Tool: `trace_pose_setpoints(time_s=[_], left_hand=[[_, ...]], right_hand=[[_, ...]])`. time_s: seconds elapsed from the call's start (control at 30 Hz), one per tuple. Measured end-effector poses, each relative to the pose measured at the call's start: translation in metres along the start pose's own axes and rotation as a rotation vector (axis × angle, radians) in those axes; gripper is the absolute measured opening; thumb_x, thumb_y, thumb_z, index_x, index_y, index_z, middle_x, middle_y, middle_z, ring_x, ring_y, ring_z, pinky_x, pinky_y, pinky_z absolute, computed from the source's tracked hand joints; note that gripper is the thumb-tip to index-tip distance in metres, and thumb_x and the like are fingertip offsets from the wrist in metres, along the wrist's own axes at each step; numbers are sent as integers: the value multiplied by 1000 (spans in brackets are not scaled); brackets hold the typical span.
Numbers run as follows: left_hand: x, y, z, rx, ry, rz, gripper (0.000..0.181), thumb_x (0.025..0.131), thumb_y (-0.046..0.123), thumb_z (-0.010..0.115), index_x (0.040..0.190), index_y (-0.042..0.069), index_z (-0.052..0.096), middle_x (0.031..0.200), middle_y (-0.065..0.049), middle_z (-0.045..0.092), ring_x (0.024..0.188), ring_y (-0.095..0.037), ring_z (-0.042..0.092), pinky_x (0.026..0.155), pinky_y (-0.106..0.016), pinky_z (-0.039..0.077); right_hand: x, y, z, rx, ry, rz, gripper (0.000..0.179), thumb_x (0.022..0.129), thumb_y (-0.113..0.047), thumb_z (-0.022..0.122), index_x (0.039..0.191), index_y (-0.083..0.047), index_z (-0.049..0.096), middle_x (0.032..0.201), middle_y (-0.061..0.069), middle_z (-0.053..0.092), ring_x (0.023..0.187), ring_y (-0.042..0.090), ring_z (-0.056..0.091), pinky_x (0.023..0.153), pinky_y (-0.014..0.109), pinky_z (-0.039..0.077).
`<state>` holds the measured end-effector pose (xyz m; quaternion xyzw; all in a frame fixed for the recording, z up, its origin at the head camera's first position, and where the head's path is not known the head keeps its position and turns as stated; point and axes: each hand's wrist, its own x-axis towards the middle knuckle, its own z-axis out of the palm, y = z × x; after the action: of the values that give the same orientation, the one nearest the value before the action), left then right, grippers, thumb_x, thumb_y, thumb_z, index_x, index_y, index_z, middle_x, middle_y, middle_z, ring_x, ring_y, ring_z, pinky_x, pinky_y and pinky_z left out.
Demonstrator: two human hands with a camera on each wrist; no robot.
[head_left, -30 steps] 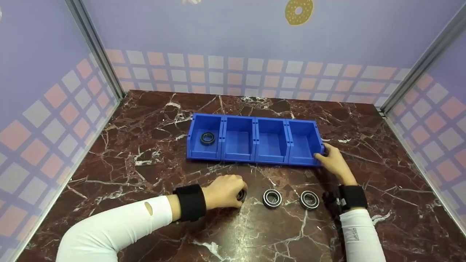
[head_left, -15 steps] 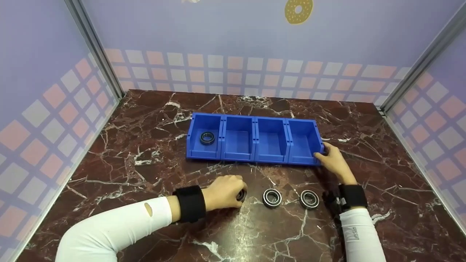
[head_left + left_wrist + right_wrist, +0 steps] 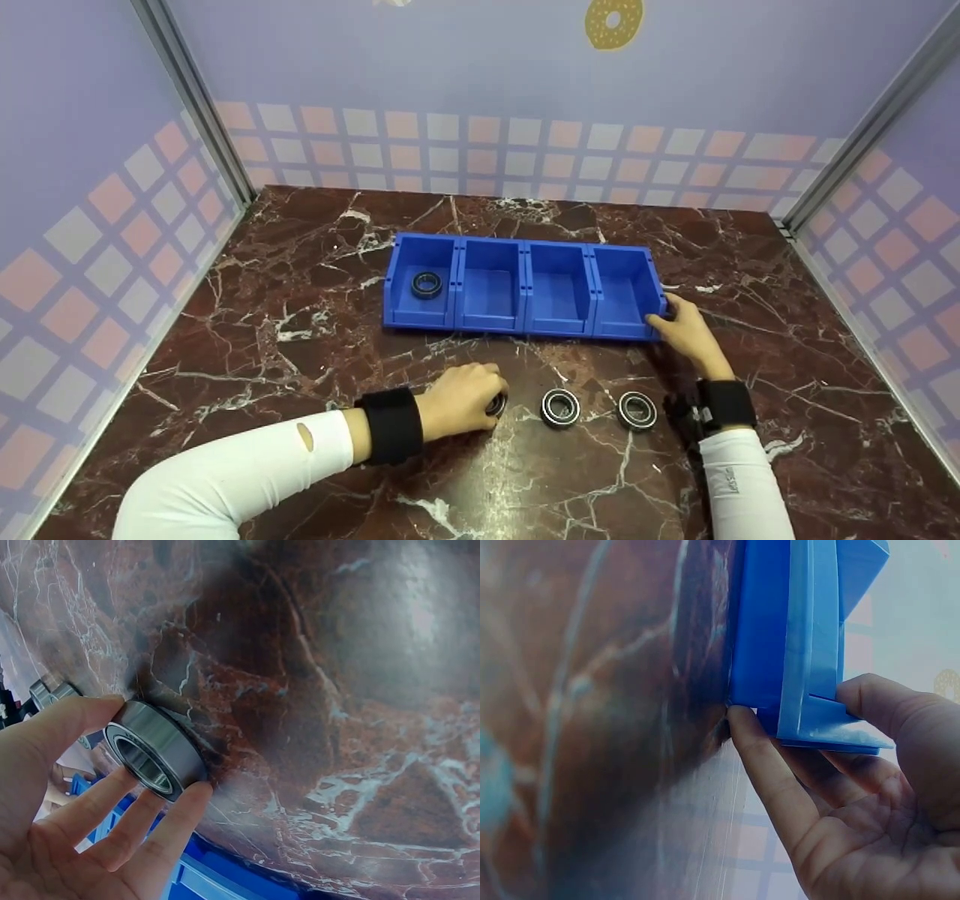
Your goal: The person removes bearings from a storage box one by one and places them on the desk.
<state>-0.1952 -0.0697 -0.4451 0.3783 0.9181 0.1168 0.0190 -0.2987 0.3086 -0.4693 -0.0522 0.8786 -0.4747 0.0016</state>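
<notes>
My left hand [image 3: 459, 401] pinches a steel ball bearing [image 3: 154, 746] between thumb and fingers, low over the marble-patterned table; in the head view the fingers hide most of it. At the right end of a row of blue bins [image 3: 491, 324], my right hand [image 3: 686, 334] grips the last bin's side wall, thumb inside and fingers outside. The right wrist view shows the thumb over the blue wall [image 3: 799, 637] and the index fingertip down at the table. Another bearing [image 3: 427, 285] lies in the leftmost bin.
Two more bearings, a nearer one [image 3: 561, 408] and one farther right [image 3: 637, 411], lie flat on the table [image 3: 315, 480] between my hands, in front of the bins. Patterned panels [image 3: 525, 75] enclose the table at the back and both sides.
My left wrist and forearm have dropped very slightly; the hand keeps its pinch on the bearing. The right hand stays on the bin, and the bins and other bearings hold their places.
</notes>
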Motion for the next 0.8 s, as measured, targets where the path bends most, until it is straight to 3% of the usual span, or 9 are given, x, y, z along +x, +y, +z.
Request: trace_pose_setpoints(time_s=[0.8], left_hand=[[-4,2,5,73,5,1,30,81,19,88,107,7,78,94,-7,68,84,-26,67,73,-40,60]], right_hand=[[0,1,0,-16,6,-10,48,98,3,58,140,22,45,128,38,60,96,11,61,78,13,47]])
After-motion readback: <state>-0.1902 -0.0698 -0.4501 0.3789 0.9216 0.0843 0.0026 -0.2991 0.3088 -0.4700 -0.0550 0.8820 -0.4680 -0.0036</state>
